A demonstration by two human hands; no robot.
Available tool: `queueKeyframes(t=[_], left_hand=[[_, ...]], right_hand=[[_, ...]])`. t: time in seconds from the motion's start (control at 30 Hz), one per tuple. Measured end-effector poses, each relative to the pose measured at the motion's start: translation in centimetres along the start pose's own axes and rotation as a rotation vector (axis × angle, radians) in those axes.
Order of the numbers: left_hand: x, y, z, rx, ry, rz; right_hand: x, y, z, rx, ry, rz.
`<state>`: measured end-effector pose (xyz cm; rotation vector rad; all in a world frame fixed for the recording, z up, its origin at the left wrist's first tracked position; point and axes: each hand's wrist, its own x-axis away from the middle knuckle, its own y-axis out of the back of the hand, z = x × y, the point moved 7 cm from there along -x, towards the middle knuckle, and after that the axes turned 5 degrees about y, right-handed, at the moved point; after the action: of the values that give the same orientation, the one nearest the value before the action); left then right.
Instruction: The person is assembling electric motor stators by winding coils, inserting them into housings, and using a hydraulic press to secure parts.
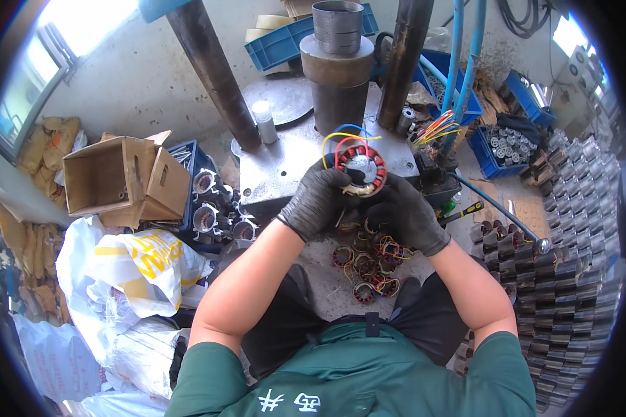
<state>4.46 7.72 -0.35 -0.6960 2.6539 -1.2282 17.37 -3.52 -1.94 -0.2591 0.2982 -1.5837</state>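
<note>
Between my two dark-gloved hands is a motor stator, a ring (378, 169) with red-wound teeth. Yellow, red and blue lead wires (348, 134) loop up from its top. My left hand (315, 200) grips the ring's left and lower side with closed fingers. On its lower right side, my right hand (405, 213) also has its fingers curled against the ring; some fingertips are hidden. The stator is held up above the front edge of a metal press table (275, 174). Below it, several more wound stators (364, 266) with coloured leads lie in a pile between my legs.
The press has a thick central ram (337, 73) and two dark pillars (212, 73). A whitish cylinder (264, 122) stands on its table. Left are motor housings (205, 217), a cardboard box (104, 177) and plastic bags (132, 271). Right are a ball-ended lever (541, 246) and stacked metal cylinders (570, 278).
</note>
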Motion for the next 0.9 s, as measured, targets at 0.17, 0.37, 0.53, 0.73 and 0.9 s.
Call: queueKeyframes(t=[0.17, 0.37, 0.53, 0.73, 0.9], left_hand=[[0.6, -2.1, 0.7, -0.193, -0.027, -0.124], [0.6, -1.2, -0.4, -0.43, -0.139, -0.133], [1.0, -1.8, -2.3, -0.327, -0.265, -0.25], [0.8, -0.1, -2.3, 0.057, -0.246, -0.299], [0.7, -1.0, -2.4, 0.118, -0.216, -0.258]], right_hand=[[0.0, 0.8, 2.0, -0.112, 0.196, -0.128], [0.4, 0.9, 2.1, -0.015, 0.141, -0.187], [0.4, 1.5, 1.4, 0.014, 0.167, -0.203], [0.4, 1.5, 2.2, 0.005, 0.232, -0.253], [0.6, 1.3, 3.0, -0.002, 0.26, -0.239]])
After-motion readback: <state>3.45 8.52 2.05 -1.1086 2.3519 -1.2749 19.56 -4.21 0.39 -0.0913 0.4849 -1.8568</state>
